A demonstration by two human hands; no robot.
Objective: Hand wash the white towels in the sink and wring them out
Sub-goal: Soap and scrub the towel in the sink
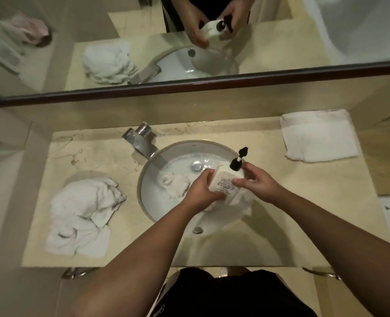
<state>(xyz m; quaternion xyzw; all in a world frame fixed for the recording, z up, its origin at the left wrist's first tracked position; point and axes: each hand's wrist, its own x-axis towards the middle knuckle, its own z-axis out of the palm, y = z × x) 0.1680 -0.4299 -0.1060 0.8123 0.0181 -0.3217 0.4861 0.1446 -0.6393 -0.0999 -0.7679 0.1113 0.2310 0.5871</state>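
Over sink (148, 179), soap bottle (225, 183) pump pointing up-right

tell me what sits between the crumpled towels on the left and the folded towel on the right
In the head view, the sink lies between the crumpled towels and the folded towel, with both hands holding a pump bottle over it.

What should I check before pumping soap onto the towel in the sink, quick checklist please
1. Pump bottle gripped by left hand and right hand: ok.
2. Bottle over the sink, not the counter: ok.
3. Towel in the sink wet: ok.
4. Pump nozzle aimed at that towel: not ok, it points away.
5. Faucet off: cannot tell.
6. Crumpled towels and folded towel waiting on the counter: ok.
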